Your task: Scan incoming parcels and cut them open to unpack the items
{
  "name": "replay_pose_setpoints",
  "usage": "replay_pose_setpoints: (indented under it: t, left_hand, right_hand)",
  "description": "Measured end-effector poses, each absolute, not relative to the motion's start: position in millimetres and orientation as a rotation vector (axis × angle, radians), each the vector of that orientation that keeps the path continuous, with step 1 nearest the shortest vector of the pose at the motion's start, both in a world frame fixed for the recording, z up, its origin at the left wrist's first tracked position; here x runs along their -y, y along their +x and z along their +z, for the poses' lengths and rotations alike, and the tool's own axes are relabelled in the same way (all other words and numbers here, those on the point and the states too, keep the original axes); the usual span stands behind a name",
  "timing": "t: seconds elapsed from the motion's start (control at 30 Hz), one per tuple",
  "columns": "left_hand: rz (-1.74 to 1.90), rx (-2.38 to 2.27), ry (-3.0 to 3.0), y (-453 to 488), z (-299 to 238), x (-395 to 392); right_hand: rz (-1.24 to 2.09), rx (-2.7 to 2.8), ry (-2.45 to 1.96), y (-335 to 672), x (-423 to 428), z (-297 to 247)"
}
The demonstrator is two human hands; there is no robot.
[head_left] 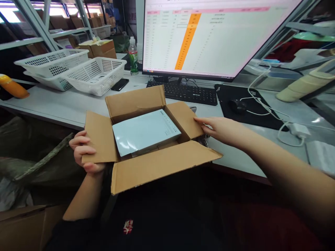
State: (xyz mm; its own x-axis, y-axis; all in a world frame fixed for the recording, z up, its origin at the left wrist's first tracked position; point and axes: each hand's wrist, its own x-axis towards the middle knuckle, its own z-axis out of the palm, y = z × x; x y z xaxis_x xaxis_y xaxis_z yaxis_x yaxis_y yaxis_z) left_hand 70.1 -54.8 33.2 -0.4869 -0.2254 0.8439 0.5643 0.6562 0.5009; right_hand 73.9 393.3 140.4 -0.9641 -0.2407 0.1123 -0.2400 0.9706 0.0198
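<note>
An open brown cardboard box point(162, 164) sits at the near edge of the desk, all four flaps spread out. Inside lies a flat pale grey packet point(145, 132), tilted slightly. My left hand point(83, 151) curls under the box's left flap, fingers closed on its edge. My right hand point(218, 129) reaches in from the right and rests with fingers stretched out against the right flap, touching its outer edge.
Behind the box are a black keyboard point(191, 92), a large monitor point(209, 35) with a spreadsheet, a mouse point(237, 104) on a black mat, white cables, white mesh baskets point(94, 75), a black phone point(119, 84) and a bottle point(133, 55). Another carton point(23, 226) stands low left.
</note>
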Motion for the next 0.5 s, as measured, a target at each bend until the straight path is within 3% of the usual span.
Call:
replay_pose_setpoints:
  t: [0.13, 0.3, 0.5]
  left_hand:
    - [-1.568, 1.624, 0.087, 90.2, 16.1, 48.3]
    - [-2.324, 1.479, 0.184, 104.1, 26.0, 30.0]
    - [-2.347, 1.419, 0.440, 67.4, 52.8, 36.7]
  right_hand:
    - [-0.366, 2.791, 0.685, 67.9, -365.3, 143.0]
    - [-0.066, 2.937, 0.859, 60.4, -313.2, 172.2]
    - [0.260, 2.902, 0.743, 57.8, -332.6, 162.9]
